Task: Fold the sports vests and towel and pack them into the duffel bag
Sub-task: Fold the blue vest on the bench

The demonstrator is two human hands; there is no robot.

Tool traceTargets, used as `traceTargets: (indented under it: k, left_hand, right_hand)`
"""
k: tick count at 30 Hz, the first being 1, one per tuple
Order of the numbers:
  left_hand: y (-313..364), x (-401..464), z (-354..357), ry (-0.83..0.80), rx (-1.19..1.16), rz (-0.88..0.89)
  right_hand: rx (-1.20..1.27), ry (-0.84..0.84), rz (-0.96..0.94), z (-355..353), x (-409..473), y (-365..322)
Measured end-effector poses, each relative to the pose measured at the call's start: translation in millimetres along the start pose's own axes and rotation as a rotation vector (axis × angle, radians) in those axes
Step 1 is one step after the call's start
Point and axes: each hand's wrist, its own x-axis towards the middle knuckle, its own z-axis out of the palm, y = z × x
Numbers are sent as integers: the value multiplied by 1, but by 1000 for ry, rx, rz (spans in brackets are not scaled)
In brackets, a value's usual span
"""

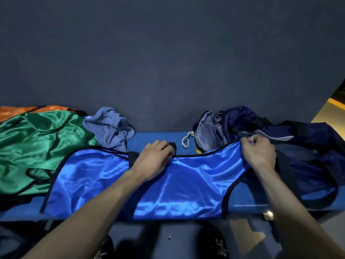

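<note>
A shiny blue vest (pixel 186 176) with black trim lies spread across the blue bench (pixel 156 139). My left hand (pixel 153 161) rests on its far edge near the middle, fingers curled over a black strap end. My right hand (pixel 258 153) pinches the vest's right far corner, lifted slightly against the bag. A navy duffel bag (pixel 291 146) lies open at the right, its grey lining showing. A green vest (pixel 37 146) lies crumpled at the left over an orange vest (pixel 24 110). A grey-blue towel (pixel 110 128) sits bunched behind the blue vest.
A dark wall (pixel 168 53) rises directly behind the bench. The bag's grey zip cord (pixel 186 140) hangs on the bench beside its opening. The bench's front edge runs below the vest, with the dark floor (pixel 168 238) beneath.
</note>
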Motion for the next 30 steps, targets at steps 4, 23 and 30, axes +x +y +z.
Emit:
traceTargets:
  k: [4,23,30]
  left_hand:
    - [-33,-31,-47,-7,6,-183]
    - [-76,-50,-37,-21,55,-688]
    - [-67,-37,-36,104,119,-676]
  right_hand:
    - [-29,15,-56,3,-4,-5]
    - [-18,69,-25,2,-9,-8]
    - [-27,65,-7,3,-4,-7]
